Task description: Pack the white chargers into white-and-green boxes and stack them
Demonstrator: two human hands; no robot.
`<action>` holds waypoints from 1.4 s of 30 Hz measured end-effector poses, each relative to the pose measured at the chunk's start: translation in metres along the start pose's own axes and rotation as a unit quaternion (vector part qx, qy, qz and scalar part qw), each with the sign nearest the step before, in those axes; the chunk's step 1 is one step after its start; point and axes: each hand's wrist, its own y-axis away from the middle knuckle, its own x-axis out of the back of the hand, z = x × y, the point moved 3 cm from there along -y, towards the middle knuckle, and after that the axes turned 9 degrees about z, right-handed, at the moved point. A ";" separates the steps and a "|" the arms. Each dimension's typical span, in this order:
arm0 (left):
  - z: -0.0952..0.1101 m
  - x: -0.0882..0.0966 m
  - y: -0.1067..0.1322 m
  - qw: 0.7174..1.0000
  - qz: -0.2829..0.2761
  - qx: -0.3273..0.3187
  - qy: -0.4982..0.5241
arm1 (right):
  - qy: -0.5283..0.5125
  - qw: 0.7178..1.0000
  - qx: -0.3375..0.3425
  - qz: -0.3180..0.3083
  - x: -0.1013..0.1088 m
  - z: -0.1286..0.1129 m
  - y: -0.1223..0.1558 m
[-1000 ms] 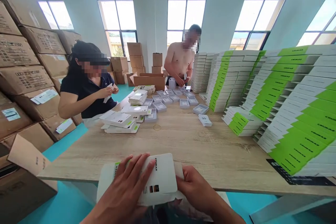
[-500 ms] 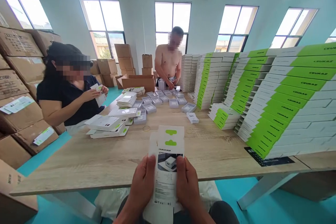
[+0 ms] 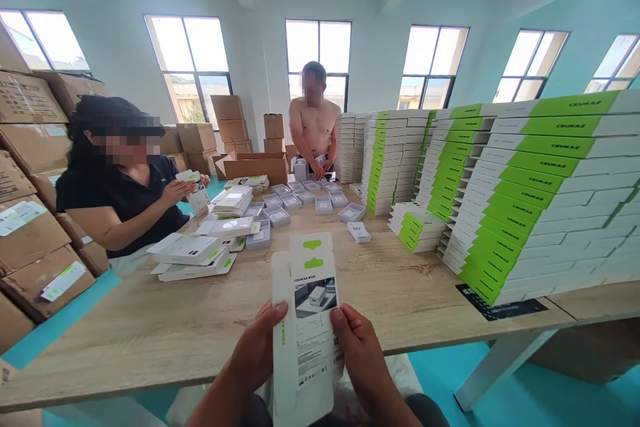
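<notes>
A white printed packaging box [image 3: 311,340] with green hang-tab cutouts is held upright in front of me, above the near table edge. Its printed face with a product photo is turned towards me, and a side panel shows at its left. My left hand [image 3: 260,340] grips the left edge, thumb on the side panel. My right hand [image 3: 356,340] pinches the right edge with thumb and curled fingers. Beyond the box, a small white printed packet [image 3: 359,231] lies on the wooden table [image 3: 200,320].
Tall stacks of white-and-green boxes [image 3: 540,200] fill the table's right side. Clear plastic trays [image 3: 277,215] lie mid-table. Flat white boxes [image 3: 187,250] are piled at left. One person [image 3: 125,193] handles a box at left; another [image 3: 315,127] stands at the far end. Cartons [image 3: 35,227] line the left.
The box has turned slightly, so its left side panel shows more. My left hand has shifted left and lower along the edge. The whole view has swung a little to the right.
</notes>
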 end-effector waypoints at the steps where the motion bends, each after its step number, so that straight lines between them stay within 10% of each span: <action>1: 0.007 -0.003 0.001 0.998 -0.056 -0.004 -0.023 | 0.006 1.000 -0.007 -0.019 0.000 -0.002 -0.003; 6: 0.033 -0.002 0.001 0.931 -0.041 -0.188 -0.310 | 0.050 0.998 0.041 -0.021 0.007 -0.045 -0.013; 12: 0.038 -0.007 0.012 0.676 -0.050 -0.311 -0.667 | -0.128 0.973 -0.066 -0.179 0.005 -0.079 -0.005; 20: 0.035 -0.022 0.023 0.589 -0.089 -0.488 -0.638 | -0.190 0.952 -0.123 -0.205 -0.005 -0.070 -0.002; 25: 0.023 -0.028 0.025 0.526 -0.054 -0.529 -0.664 | -0.036 0.990 -0.053 -0.123 -0.003 -0.067 -0.010; 27: 0.024 -0.027 0.026 0.540 -0.039 -0.540 -0.644 | 0.099 0.989 0.034 -0.104 0.001 -0.073 -0.010; 33: 0.051 -0.021 0.035 0.699 -0.079 -0.407 -0.583 | 0.274 0.936 0.141 -0.170 0.004 -0.102 0.007; 42: 0.061 -0.012 0.044 0.683 -0.121 -0.383 -0.611 | 0.332 0.906 0.161 -0.207 -0.002 -0.118 0.016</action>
